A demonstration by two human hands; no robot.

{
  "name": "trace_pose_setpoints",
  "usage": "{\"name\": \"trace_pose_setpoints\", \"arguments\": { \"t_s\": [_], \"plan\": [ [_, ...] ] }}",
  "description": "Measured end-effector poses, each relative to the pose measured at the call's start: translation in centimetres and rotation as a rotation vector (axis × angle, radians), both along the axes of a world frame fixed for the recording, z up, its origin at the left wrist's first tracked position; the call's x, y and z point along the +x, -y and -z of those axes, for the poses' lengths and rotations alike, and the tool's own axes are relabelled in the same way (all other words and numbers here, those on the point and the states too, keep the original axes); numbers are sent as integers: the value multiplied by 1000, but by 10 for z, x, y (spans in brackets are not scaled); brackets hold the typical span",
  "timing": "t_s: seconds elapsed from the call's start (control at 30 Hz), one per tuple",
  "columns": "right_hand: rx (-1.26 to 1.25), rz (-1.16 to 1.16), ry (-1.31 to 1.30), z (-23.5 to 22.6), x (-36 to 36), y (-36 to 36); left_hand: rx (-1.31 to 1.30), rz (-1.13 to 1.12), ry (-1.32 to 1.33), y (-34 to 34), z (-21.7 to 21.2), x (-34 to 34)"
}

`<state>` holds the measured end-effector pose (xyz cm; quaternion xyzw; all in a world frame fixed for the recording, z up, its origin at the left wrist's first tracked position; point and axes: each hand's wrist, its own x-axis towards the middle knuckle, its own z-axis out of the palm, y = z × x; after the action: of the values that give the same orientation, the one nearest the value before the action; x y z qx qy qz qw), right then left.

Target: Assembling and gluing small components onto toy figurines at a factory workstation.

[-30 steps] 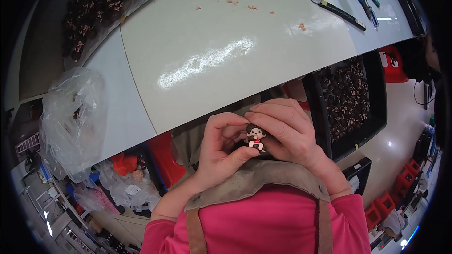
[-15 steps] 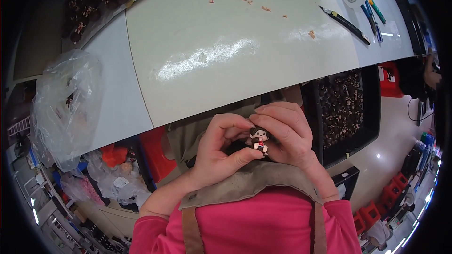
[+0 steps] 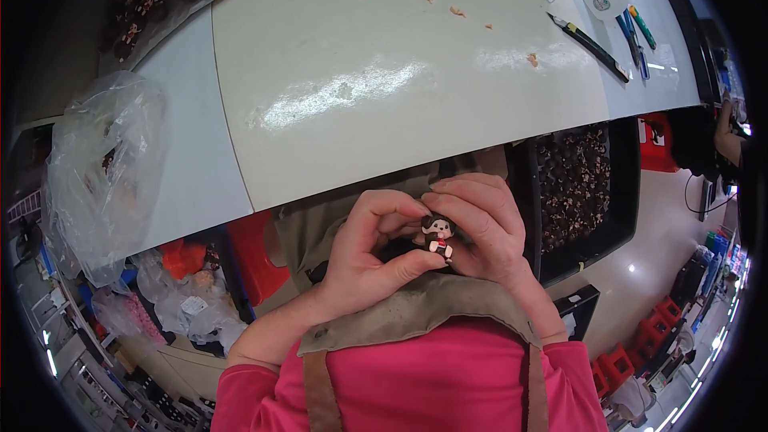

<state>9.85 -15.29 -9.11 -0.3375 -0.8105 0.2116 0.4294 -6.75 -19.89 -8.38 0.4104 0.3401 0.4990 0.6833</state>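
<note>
Both hands, left hand and right hand, pinch one tiny monkey toy at middle frame. Many more toys wait in the black tray, right side.

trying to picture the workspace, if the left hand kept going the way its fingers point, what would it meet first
The left hand points toward the person's right, across the lap, so it would first meet the small figurine that both hands hold, then the right hand just behind it. Beyond that lies the black tray, though depth is unclear.
</note>
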Motion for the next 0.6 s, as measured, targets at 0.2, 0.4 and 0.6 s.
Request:
{"name": "trace_pose_setpoints", "arguments": {
  "t_s": [0.2, 0.4, 0.6],
  "plan": [
    [-56, 25, -55, -1, -2, 3, -8, 3, 11, 0, -1, 0],
    [-64, 18, -55, -1, 0, 2, -12, -6, 30, 0, -1, 3],
    [-71, 18, -53, -2, 1, 2, 6, -1, 28, -1, -1, 2]
  ]
}}
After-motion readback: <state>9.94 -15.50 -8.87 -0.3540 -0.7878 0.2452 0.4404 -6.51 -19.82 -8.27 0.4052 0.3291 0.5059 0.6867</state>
